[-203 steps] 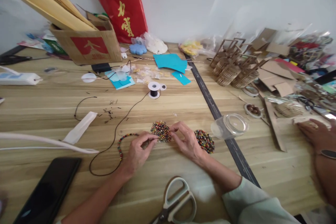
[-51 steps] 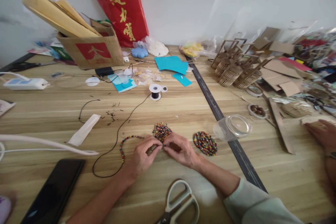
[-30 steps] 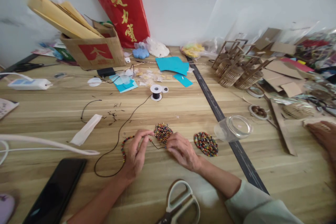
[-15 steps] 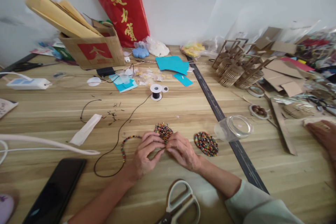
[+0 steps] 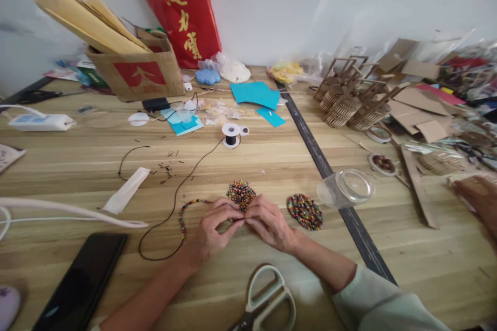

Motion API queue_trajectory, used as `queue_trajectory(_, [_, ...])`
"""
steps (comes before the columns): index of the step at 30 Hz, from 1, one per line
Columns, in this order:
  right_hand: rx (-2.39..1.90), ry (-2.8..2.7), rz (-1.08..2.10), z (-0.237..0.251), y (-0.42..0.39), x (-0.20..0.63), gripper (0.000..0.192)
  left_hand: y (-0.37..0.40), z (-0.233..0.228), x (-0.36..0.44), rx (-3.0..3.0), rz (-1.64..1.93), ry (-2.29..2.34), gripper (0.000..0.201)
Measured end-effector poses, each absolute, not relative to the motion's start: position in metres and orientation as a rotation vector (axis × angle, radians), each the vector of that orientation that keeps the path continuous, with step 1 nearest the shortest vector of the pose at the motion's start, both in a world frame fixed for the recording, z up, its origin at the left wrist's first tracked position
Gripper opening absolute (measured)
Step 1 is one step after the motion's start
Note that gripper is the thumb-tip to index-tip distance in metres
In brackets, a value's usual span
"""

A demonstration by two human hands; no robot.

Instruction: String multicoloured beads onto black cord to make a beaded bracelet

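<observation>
Here the dark cord (image 5: pixel 175 197) lies on the tabletop (image 5: pixel 272 160), its long run slanting from the small spool (image 5: pixel 231 135) down and leftward to a loop, then curving back right as a beaded stretch (image 5: pixel 185 209) that ends between the two hands. The left hand (image 5: pixel 213 228) rests low on the wood, wrist bent, fingers curled and pinched on the cord's end. The right hand (image 5: pixel 267 221) comes in from the other side, knuckles up, fingertips pinched closed and touching the left's; what it grips is too small to tell. Both meet just below a pile of coloured beads (image 5: pixel 240 194). A second bead pile (image 5: pixel 305 211) lies right of the first, and beyond that a clear jar (image 5: pixel 344 187) lies tipped on its side. Scissors (image 5: pixel 266 300) lie below the first pile, near the wrists.
</observation>
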State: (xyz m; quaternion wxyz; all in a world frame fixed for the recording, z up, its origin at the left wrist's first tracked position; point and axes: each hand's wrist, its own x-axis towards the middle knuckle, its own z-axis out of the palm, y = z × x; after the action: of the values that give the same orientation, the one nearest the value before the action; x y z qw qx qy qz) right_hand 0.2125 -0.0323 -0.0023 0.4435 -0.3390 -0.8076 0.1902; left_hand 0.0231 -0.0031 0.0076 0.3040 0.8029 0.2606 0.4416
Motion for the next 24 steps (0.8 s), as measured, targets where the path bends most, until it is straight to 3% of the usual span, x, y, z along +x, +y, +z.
queue_trajectory(16, [-0.874,-2.098,0.390,0.0020,-0.0292,0.2091,0.018,-0.0033,0.0080,0.0262,2.118,1.158,0.666,0.009])
queue_trajectory(24, [-0.908,-2.135,0.372,-0.0012,-0.0316,0.2097,0.012,-0.0059,0.0057,0.0244,2.076,1.139,0.747,0.007])
